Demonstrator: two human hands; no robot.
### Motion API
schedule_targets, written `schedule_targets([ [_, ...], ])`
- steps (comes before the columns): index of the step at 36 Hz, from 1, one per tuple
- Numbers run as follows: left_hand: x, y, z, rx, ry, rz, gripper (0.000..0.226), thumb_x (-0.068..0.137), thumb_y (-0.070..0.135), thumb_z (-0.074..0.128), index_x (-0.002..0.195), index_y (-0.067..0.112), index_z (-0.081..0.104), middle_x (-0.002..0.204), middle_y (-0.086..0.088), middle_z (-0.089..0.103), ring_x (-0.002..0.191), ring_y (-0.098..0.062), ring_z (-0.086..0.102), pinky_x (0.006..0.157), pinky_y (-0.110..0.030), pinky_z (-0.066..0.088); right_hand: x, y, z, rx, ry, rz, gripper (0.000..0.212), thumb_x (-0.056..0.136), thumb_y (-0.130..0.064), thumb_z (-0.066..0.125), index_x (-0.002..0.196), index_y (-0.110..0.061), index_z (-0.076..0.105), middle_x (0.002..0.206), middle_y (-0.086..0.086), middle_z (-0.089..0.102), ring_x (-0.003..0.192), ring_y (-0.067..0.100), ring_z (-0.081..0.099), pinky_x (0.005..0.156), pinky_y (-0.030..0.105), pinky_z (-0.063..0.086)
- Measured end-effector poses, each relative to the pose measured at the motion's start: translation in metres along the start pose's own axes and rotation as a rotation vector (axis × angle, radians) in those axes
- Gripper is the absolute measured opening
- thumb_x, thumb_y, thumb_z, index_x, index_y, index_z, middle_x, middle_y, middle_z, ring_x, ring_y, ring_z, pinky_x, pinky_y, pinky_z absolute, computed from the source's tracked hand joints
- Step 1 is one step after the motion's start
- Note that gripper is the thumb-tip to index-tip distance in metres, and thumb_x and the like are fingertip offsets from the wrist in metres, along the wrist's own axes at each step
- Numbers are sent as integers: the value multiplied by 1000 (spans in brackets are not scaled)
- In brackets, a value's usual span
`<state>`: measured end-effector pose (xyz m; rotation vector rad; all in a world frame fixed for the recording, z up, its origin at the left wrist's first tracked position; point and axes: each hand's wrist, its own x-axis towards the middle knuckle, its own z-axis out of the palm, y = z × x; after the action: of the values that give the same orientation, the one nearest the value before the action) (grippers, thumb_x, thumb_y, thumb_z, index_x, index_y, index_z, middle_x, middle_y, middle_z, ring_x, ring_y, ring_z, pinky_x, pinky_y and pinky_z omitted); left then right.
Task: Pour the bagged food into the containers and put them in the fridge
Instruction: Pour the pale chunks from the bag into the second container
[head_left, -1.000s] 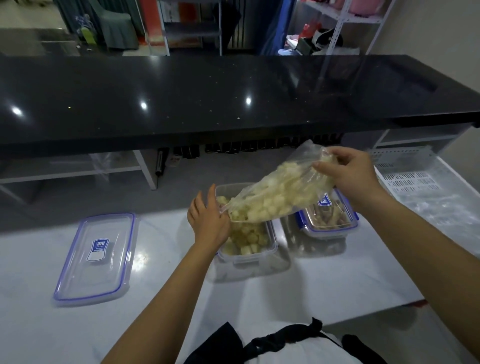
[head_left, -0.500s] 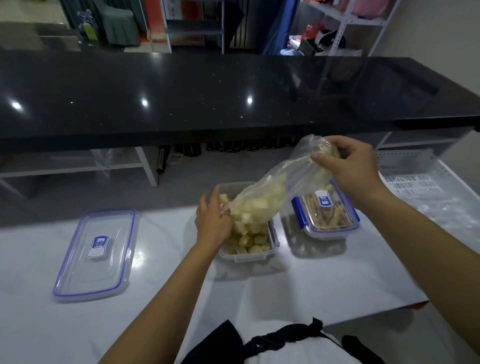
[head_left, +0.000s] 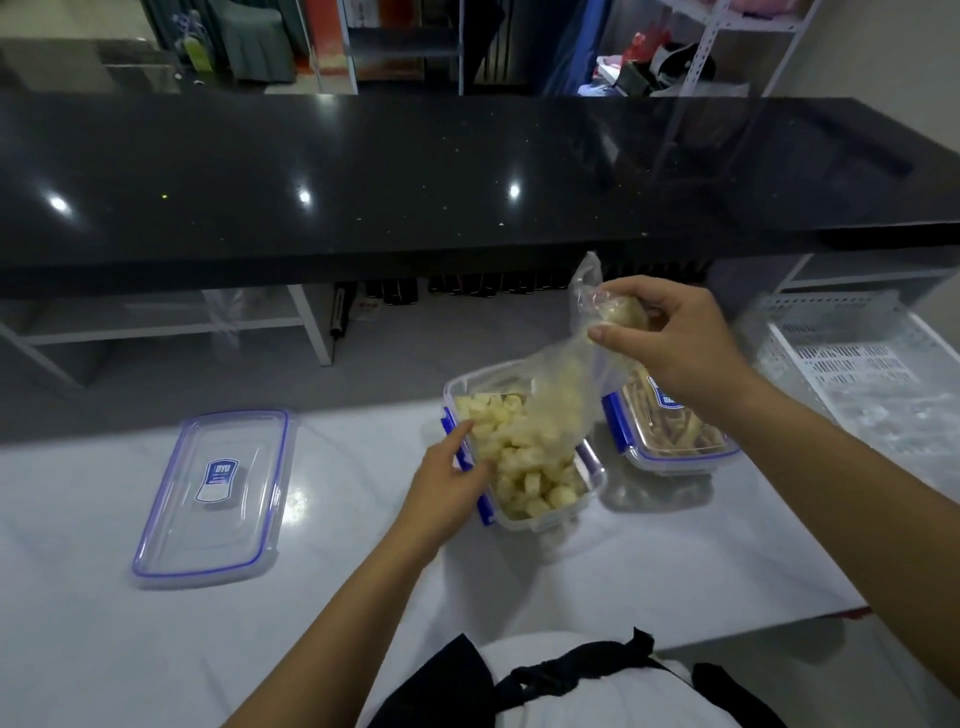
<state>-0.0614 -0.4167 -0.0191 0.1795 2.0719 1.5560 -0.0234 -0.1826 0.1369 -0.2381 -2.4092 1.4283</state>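
Observation:
A clear plastic bag (head_left: 563, 387) of pale yellow food cubes hangs mouth-down over an open clear container (head_left: 589, 480) with blue clips, which holds a heap of the cubes (head_left: 524, 467). My right hand (head_left: 670, 343) pinches the bag's bottom end, lifted above the container; a few cubes remain by the fingers. My left hand (head_left: 449, 480) rests against the container's left wall, near the bag's mouth. A second container (head_left: 675, 441), lidded, with stick-shaped food, stands just to the right.
A loose blue-rimmed lid (head_left: 218, 493) lies on the white counter (head_left: 156, 649) to the left. A black raised countertop (head_left: 415, 182) runs across the back. A white perforated crate (head_left: 862, 374) sits at the right. The counter's edge drops off at the lower right.
My right hand has raised the bag's bottom end from a slant to nearly upright, and most cubes have slid into the container. My left hand has stayed by the container.

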Motion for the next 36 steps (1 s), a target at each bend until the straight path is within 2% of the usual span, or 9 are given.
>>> schedule_targets([
  [3,-22,-6,-1,127,-257,12,81,91,39,65,156,43,17,145,12,48,102,0,67,70,-11,54,-3,-1,-10,-54,-79,-43,35,78,-16,83,106,-32,71,97,-7,70,85,5,65,82,23,56],
  [8,-34,17,-43,404,-654,-1,73,88,48,65,150,53,27,138,28,49,109,10,59,89,-16,51,-14,1,-21,-184,-221,-87,39,78,-16,82,106,-39,68,106,-15,67,99,3,64,88,17,49],
  [12,-18,52,-61,250,-370,202,41,94,25,67,131,41,59,120,18,67,105,-1,65,92,-26,56,-23,3,-25,-192,-219,-128,43,78,-11,82,103,-43,67,106,-16,67,98,2,64,83,11,45],
  [15,3,84,-57,111,-135,316,42,90,25,71,126,42,59,122,14,64,109,-2,62,92,-30,55,-26,2,-26,-184,-215,-127,42,78,-10,82,103,-42,68,107,-17,67,99,3,64,84,13,46],
  [19,30,128,-36,72,-236,389,60,90,25,72,142,42,47,138,14,53,123,2,51,88,-16,48,-27,-4,-25,-199,-223,-139,41,79,-12,82,104,-40,68,108,-17,66,103,4,63,85,12,46],
  [22,46,152,-19,18,-440,344,65,92,12,69,149,30,43,145,2,51,131,-11,50,102,-26,48,-27,-10,-23,-214,-233,-160,40,79,-12,81,106,-37,67,110,-13,66,103,5,62,85,14,46],
  [28,69,159,-12,-160,-483,323,16,92,7,67,106,1,72,131,-1,67,121,-17,62,107,-44,46,-32,-12,-25,-231,-230,-152,39,80,-10,80,116,-20,71,115,-8,66,108,5,60,91,17,45],
  [33,71,161,-20,-201,-362,420,15,91,11,68,90,23,77,127,3,69,120,-11,62,109,-38,43,-39,-4,-30,-235,-141,-103,43,79,-8,81,117,-27,69,116,-7,67,107,4,61,92,18,45],
  [36,72,165,-22,-83,-446,450,48,89,2,67,125,34,66,142,6,56,127,-9,56,104,-32,44,-42,-1,-32,-202,-152,-128,43,79,-8,81,114,-29,70,114,-9,68,107,5,62,88,12,43],
])
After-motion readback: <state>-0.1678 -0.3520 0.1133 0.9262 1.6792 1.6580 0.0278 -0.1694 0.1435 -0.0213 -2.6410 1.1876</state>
